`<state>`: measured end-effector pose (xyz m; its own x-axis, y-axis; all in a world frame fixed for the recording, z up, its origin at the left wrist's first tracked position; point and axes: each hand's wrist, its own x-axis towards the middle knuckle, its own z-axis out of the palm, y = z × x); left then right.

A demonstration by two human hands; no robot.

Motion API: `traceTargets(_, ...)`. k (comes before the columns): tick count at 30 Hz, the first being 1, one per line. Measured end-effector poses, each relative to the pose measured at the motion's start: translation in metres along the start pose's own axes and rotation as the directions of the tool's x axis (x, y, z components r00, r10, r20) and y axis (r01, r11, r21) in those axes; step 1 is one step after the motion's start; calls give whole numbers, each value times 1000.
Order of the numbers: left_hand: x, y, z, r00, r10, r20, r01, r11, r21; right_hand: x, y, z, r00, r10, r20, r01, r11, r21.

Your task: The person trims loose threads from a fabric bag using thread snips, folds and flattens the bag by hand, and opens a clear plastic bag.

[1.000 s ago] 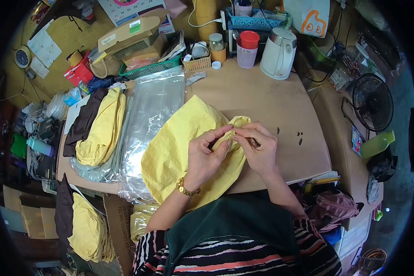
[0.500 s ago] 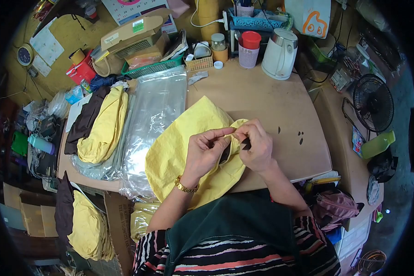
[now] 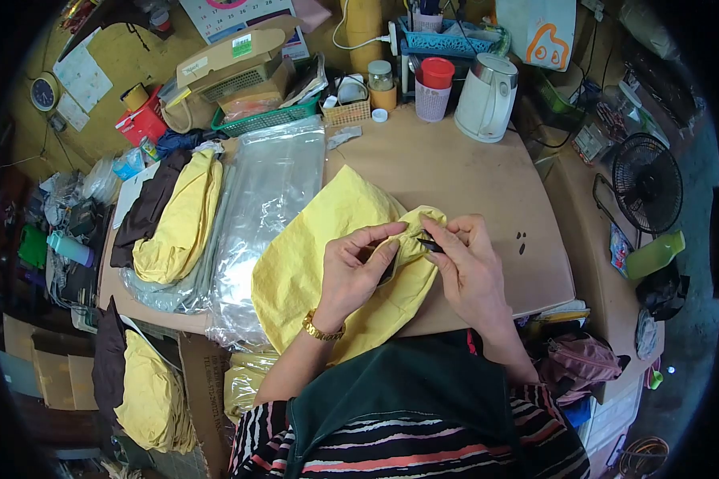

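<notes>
A yellow cloth piece (image 3: 319, 239), probably a sewn cover or bag, lies gathered on the brown tabletop in front of me. My left hand (image 3: 358, 267) pinches a fold of it between thumb and fingers; a dark patch shows beneath that thumb. My right hand (image 3: 470, 259) grips a small black pointed tool (image 3: 430, 244), its tip against the bunched edge of the cloth. The tool's exact kind is mostly hidden by the fingers. Several small dark bits (image 3: 522, 243) lie on the table to the right of my right hand.
Clear plastic bags (image 3: 276, 191) lie left of the cloth, with folded yellow garments (image 3: 180, 215) beyond. A white electric kettle (image 3: 486, 100), a red-lidded cup (image 3: 435, 84) and a green basket (image 3: 268, 120) stand at the back. A black fan (image 3: 647, 184) stands at right.
My right hand has shifted right and turned, uncovering the black tool's pointed tip at the cloth edge. The cloth edge is pulled a little rightward. My left hand stays nearly in place.
</notes>
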<state>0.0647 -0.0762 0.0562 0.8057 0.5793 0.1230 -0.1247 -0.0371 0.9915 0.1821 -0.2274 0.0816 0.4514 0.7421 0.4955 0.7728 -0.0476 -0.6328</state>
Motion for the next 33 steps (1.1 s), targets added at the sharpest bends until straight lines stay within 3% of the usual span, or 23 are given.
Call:
traceTargets(2,-2,4,0,999,-33,4,33,999,16,0,-4,2,995,-46,-89,33,989,-141)
traceTargets(4,-2,4,1,998,-65,5,65,997,33,0,0,7,987,-92,-129,76,989,-127)
traceTargets(8,-3,-3,1,1000,29,6,-29,999,-24,4,5,15,963,-173,-207,146,979,-141)
traceTargets(12,-2,0,0,1000,-2,18,3,998,-70,5,14,21,964,-119,-236,111,993,-45)
traceTargets(18,-2,4,4,997,69,17,-67,993,-95,7,29,26,918,-274,-286,270,961,-56)
traceTargets(21,-2,5,4,995,92,28,-89,991,-103,6,32,29,923,-253,-290,286,955,75)
traceTargets(22,-2,5,4,995,91,29,-88,991,-103,6,30,30,964,13,-265,126,857,499)
traceTargets(23,-1,5,4,998,65,11,-64,993,-100,6,28,30,961,245,-127,-36,567,823)
traceTargets(24,0,4,4,999,39,-9,-40,994,-98,7,23,26,962,243,-126,-35,567,823)
traceTargets(26,0,4,4,999,45,-6,-46,997,-70,9,11,17,980,82,-180,-9,927,375)
traceTargets(27,-1,4,4,999,49,1,-49,998,-42,7,19,22,974,-28,-223,80,971,225)
traceTargets(31,-3,4,11,993,122,2,-122,992,12,9,28,36,931,-191,-311,226,971,81)
traceTargets(33,-5,3,13,993,114,-17,-115,993,-8,12,30,39,845,-379,-378,344,926,-157)
